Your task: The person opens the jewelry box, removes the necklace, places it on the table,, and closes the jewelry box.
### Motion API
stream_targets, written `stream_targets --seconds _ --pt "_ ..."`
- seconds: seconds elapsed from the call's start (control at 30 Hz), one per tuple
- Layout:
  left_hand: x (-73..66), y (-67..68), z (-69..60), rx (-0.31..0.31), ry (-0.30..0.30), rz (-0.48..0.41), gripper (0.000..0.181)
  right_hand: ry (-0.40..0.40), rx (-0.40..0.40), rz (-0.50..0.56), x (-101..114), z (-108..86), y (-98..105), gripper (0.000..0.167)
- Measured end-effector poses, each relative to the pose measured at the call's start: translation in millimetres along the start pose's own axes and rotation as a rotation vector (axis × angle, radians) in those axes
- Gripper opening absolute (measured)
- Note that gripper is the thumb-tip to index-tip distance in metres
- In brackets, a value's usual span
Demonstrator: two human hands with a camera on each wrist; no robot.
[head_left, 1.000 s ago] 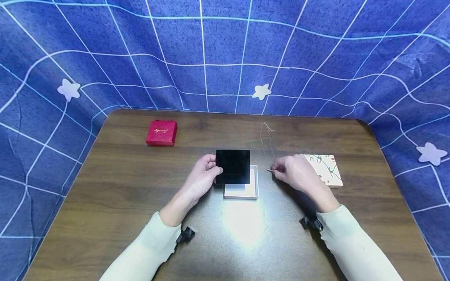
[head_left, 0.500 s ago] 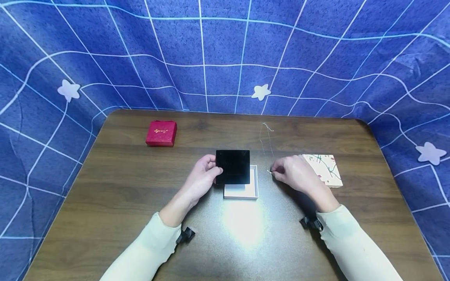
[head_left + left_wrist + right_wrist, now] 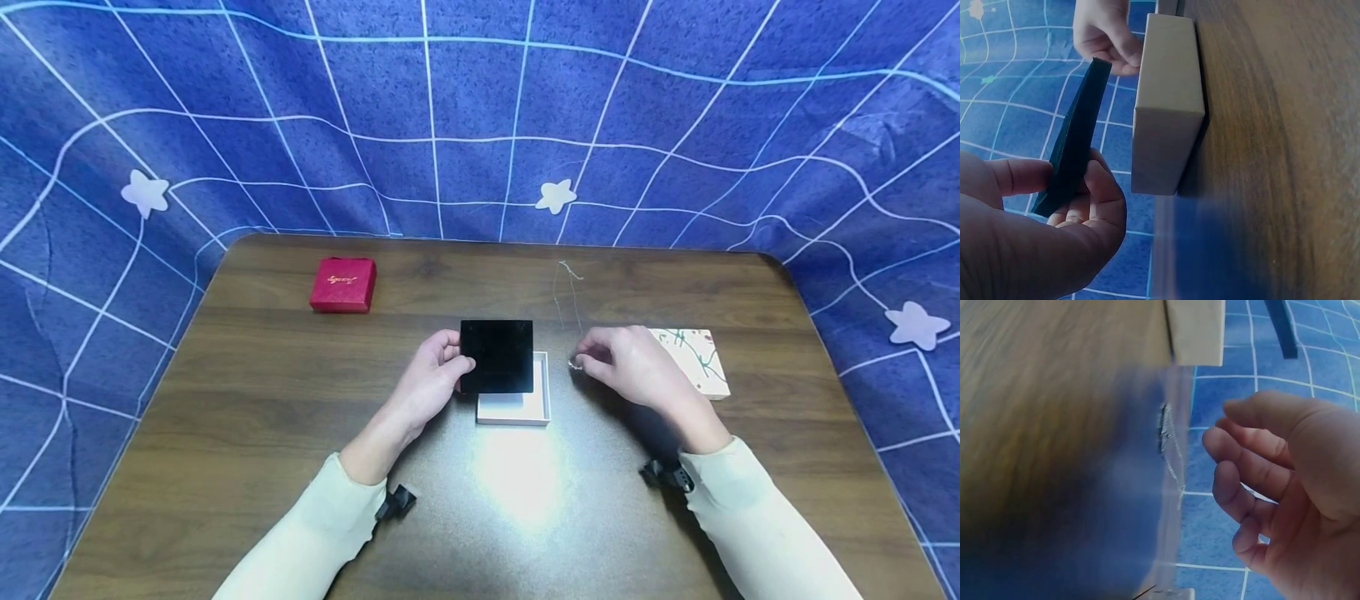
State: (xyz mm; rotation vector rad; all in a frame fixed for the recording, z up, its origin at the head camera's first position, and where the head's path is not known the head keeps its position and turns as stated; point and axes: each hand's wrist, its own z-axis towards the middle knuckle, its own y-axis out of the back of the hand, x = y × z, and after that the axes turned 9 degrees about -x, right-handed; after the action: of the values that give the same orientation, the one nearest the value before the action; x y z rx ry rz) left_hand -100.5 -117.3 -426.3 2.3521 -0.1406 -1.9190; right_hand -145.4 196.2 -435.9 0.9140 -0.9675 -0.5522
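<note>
In the head view, my left hand [image 3: 435, 371] pinches a black square pad [image 3: 497, 357] by its left edge, thumb on the upper face. The left wrist view shows this pad [image 3: 1075, 137] tilted between thumb and fingers, apart from the box. Partly under it stands a shallow white box [image 3: 514, 410] with its open side up. A thin silver necklace [image 3: 575, 304] lies stretched out on the table to the right. My right hand [image 3: 637, 367] hovers at its near end, fingers loosely bent; in the right wrist view they are apart from the chain [image 3: 1165, 431] and hold nothing.
A patterned cream box lid [image 3: 697, 362] lies just right of my right hand, partly hidden by it. At the back left sits a small red box [image 3: 342, 285] with gold lettering. A blue gridded cloth [image 3: 480, 125] hangs behind the wooden table [image 3: 262, 433].
My right thumb and fingers have parted at the necklace's near end, and the hand has shifted slightly. My left hand and the black pad stay in place.
</note>
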Motion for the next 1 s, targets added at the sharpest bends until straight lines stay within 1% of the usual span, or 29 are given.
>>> stream_targets --seconds 0.2,0.3,0.5,0.7,0.9,1.0 --pt "-3.4 0.3 -1.4 0.003 -0.008 -0.003 0.022 -0.040 0.008 0.133 12 0.5 4 0.008" --pt "-4.9 0.4 -1.7 0.005 -0.008 -0.001 0.022 -0.059 0.010 0.186 16 0.6 5 0.013" --pt "-5.4 -0.2 -1.4 0.006 -0.008 0.008 0.023 -0.102 -0.022 0.267 26 0.0 6 0.025" --pt "-6.3 -1.3 -2.2 0.010 -0.012 0.014 0.022 -0.160 -0.030 0.356 37 -1.0 1 0.029" --pt "-7.5 -3.2 -3.1 0.017 -0.018 0.019 0.021 -0.188 -0.008 0.423 46 -1.6 -6 0.031" --pt "-8.0 -4.7 -3.4 0.025 -0.021 0.015 0.020 -0.200 -0.011 0.453 49 -2.3 -10 0.031"
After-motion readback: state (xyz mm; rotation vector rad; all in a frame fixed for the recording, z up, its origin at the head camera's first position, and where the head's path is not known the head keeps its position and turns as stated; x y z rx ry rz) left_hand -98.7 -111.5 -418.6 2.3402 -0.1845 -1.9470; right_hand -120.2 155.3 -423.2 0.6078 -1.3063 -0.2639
